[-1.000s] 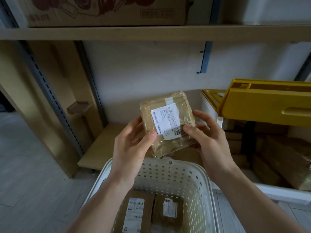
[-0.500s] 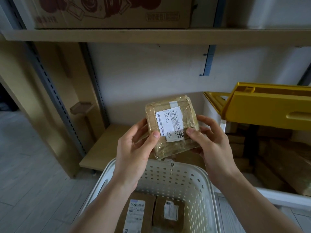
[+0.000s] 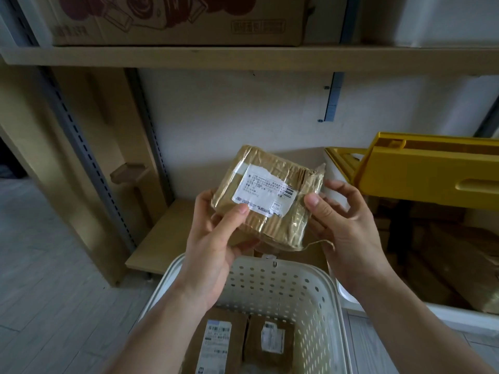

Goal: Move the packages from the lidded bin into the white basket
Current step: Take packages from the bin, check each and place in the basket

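Holding one tape-wrapped brown package [image 3: 270,195] up over the far rim of the white basket [image 3: 305,287], white shipping label [image 3: 263,192] facing up; gripped from both sides: left hand [image 3: 213,255] curled around the left edge, thumb pressed on the label's near corner, fingers tucked underneath; right hand [image 3: 348,230] pinching the right edge with thumb on top, other fingers half curled behind it, a loose strip of tape hanging down beside the palm. Two labelled packages already lying side by side on the basket floor, the left one [image 3: 216,344] with a long label, the right one [image 3: 271,344] with a smaller one. Over on the right, the lidded bin [image 3: 459,317] standing open, yellow lid [image 3: 432,174] tipped up; more brown packages [image 3: 459,255] inside, too dark to count properly. One printed cardboard box [image 3: 175,20] up on the wooden shelf [image 3: 243,56] at the far top; pale plank floor [image 3: 46,279] on the left.
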### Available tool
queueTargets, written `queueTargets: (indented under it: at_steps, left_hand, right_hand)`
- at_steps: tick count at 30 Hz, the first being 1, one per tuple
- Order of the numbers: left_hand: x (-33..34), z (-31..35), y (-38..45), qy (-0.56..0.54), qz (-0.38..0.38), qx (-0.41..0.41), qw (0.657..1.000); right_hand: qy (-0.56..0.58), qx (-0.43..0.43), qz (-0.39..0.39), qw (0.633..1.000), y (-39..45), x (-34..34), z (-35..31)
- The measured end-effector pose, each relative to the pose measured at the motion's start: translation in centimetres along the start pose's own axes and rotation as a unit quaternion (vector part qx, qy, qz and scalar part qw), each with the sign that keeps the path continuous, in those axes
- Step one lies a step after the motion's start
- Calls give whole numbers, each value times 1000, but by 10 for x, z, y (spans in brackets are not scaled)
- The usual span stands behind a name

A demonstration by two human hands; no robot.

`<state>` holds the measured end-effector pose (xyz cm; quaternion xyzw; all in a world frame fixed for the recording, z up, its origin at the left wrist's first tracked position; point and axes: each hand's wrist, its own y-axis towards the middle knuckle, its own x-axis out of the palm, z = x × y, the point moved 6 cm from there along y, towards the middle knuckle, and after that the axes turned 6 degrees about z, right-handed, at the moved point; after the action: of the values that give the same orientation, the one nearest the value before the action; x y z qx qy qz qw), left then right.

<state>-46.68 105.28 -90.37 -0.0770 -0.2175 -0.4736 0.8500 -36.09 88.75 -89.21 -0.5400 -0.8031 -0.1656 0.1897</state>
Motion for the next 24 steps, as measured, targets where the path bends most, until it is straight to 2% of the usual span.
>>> queueTargets:
  at_steps: [7, 12, 15, 18, 24]
  left_hand:
    - [-5, -1, 0, 65, 38, 18, 997]
    - [-5, 2, -1, 95, 43, 29, 994]
    - [-3, 5, -4, 112, 45, 36, 992]
    - [-3, 9, -5, 125, 53, 50, 990]
    - [-1, 16, -5, 139, 79, 82, 984]
  right_hand:
    - [-19, -23, -22, 999, -2, 4, -4]
    - [-110, -57, -2, 992, -3, 4, -12]
    - [-147, -70, -42, 986, -8, 11, -14]
    - [-136, -68, -89, 984, -13, 21, -11]
    - [-120, -72, -67, 988, -11, 18, -11]
